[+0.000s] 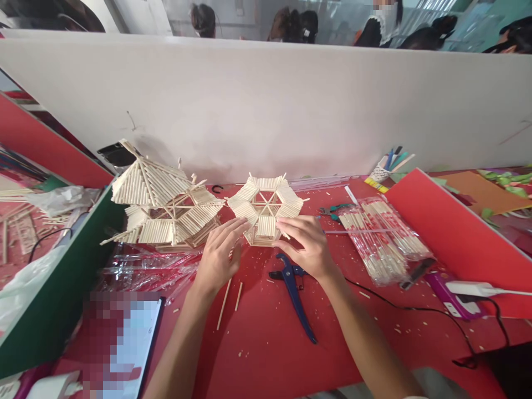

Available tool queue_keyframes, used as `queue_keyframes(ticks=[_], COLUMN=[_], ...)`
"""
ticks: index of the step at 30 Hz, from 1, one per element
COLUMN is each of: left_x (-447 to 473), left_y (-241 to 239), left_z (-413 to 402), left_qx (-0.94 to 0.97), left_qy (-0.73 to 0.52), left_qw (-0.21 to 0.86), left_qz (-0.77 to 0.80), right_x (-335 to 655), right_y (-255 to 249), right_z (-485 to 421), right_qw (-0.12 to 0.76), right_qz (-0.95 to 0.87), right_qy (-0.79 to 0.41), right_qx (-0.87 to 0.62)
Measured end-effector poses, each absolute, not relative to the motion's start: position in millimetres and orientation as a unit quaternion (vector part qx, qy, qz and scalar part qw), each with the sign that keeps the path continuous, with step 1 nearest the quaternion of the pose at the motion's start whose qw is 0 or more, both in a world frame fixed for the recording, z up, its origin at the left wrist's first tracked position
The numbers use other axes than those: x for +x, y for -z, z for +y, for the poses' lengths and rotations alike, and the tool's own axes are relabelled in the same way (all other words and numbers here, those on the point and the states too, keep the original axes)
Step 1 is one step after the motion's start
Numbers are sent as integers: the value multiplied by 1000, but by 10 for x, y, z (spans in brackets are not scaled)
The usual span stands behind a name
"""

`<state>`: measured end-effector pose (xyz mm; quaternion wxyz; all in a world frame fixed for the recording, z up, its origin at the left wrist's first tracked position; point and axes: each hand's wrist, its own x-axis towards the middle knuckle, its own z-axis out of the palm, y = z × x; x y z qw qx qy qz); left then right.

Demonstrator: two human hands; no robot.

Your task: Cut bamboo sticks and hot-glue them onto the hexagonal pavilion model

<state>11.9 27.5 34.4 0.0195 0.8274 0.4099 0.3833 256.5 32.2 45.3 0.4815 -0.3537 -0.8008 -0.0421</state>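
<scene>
A small six-sided model of wooden sticks [266, 230], with a roof ring around an open spoked centre, stands on the red table. My left hand [220, 252] grips its left front edge, fingers bent over the sticks. On the opposite side my right hand [310, 244] holds the right front edge between fingers and thumb; the exact contact is partly hidden. To the left is a larger stick pavilion [145, 183] with a pointed roof. Blue-handled cutters [295, 299] lie below my right hand. Two loose sticks [224, 305] rest near my left wrist.
Packs of wrapped chopsticks [374, 238] and a pen cup [380, 169] are at the right. Torn plastic wrappers [153, 271] and a tablet [133, 343] lie left. A green divider [54, 310], red divider [465, 238] and white panel [266, 105] bound the table; a black cable [399, 305] crosses it.
</scene>
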Motion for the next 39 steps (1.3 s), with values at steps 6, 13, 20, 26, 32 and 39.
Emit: queue_keyframes(ticks=[6,13,20,26,32,39], left_x=[-17,-357,-114,-33,2,-92], left_y=[-476,-596,-337,-169,-153,-155], left_z=[185,158,181,186,255,201], left_qx=[777,841,781,785,786,848], left_qy=[-426,-175,77,94,103,55], left_qw=[14,102,116,126,151,156], left_qz=[464,501,609,599,590,504], right_x=[2826,3115,3141,3160,3180,3151], right_y=[-511,-104,-13,6,4,-61], right_z=[202,201,220,232,265,257], right_qw=[521,440,401,385,372,318], right_qz=[-759,-758,-794,-798,-795,-811], right_qy=[28,3,26,28,33,-32], right_qx=[-389,-481,-457,-462,-478,-490])
